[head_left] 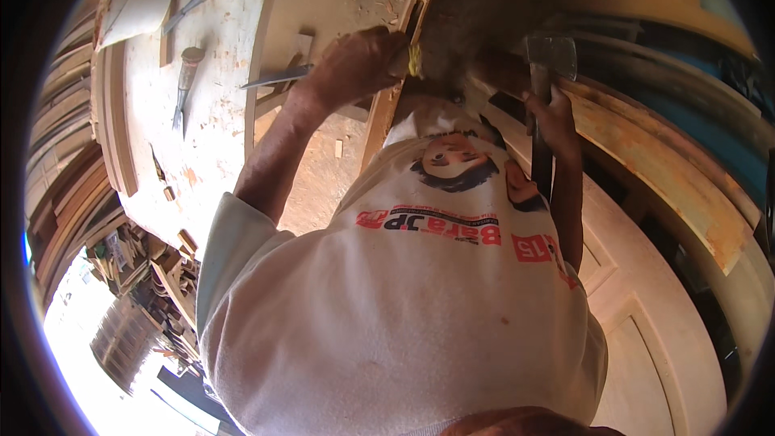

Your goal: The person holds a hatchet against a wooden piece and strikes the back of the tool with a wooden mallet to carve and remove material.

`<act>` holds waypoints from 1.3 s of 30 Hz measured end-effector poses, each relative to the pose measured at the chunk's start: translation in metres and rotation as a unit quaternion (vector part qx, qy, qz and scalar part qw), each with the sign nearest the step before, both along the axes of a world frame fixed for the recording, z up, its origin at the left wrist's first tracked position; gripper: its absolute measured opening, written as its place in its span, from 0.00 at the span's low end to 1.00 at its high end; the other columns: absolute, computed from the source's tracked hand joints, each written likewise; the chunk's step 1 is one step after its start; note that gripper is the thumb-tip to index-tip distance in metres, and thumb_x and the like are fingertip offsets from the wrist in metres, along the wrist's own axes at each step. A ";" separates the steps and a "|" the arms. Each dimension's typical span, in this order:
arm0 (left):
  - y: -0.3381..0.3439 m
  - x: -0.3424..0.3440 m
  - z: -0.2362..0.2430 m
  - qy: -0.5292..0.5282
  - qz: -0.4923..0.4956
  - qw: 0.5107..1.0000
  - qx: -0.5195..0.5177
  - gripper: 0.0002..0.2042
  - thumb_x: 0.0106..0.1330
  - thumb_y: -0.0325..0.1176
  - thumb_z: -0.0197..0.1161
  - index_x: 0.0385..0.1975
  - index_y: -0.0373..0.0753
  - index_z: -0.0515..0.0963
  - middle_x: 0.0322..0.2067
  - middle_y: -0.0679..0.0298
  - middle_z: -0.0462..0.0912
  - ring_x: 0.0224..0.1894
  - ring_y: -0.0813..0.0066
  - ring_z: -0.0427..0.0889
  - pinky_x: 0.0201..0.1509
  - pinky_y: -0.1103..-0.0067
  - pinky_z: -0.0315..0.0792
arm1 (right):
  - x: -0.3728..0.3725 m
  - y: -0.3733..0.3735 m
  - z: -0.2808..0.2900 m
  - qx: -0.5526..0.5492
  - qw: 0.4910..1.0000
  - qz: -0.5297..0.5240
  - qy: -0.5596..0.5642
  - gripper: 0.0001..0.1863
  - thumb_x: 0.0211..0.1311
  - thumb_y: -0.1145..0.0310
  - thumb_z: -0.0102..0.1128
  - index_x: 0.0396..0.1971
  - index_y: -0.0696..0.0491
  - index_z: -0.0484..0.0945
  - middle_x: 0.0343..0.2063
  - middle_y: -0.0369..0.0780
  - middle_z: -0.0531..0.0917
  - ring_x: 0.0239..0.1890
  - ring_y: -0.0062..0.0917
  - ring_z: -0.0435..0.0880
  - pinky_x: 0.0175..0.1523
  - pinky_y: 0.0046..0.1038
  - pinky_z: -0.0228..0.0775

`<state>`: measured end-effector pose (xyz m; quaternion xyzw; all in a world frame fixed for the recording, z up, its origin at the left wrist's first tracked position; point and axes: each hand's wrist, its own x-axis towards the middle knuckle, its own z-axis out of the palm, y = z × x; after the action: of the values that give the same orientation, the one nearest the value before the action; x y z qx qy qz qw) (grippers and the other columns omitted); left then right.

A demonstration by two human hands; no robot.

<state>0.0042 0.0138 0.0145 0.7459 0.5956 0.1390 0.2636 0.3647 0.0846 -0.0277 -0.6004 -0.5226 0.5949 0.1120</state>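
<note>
Left arm: bare forearm below a short white sleeve, rising from the lower frame toward the upper centre, elbow bent, wrist nearly straight. Left hand (359, 64): closed in a firm fist, knuckles toward the camera, fingers curled tight and thumb side turned to the right. Right arm: bare forearm along the right of the torso, running steeply upward, largely hidden behind the body. Right hand (553, 117): fingers wrapped in a closed grip, held a little lower than the left, back of the hand facing right. Hands apart, at near height.
</note>
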 end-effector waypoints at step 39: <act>0.128 0.008 0.014 -0.501 0.260 0.804 0.187 0.15 0.70 0.43 0.70 0.43 0.39 0.77 0.20 0.74 0.74 0.19 0.86 0.71 0.22 0.83 0.65 | 0.006 -0.013 -0.018 -0.054 0.998 0.012 -0.028 0.16 0.68 0.63 0.65 0.43 0.60 0.74 0.21 0.36 0.78 0.19 0.19 0.77 0.24 0.27 0.70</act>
<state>0.0117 0.1413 0.0289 0.4249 0.5147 0.6651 0.3349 0.3707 0.0720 -0.0457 -0.6158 -0.4996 0.6065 0.0581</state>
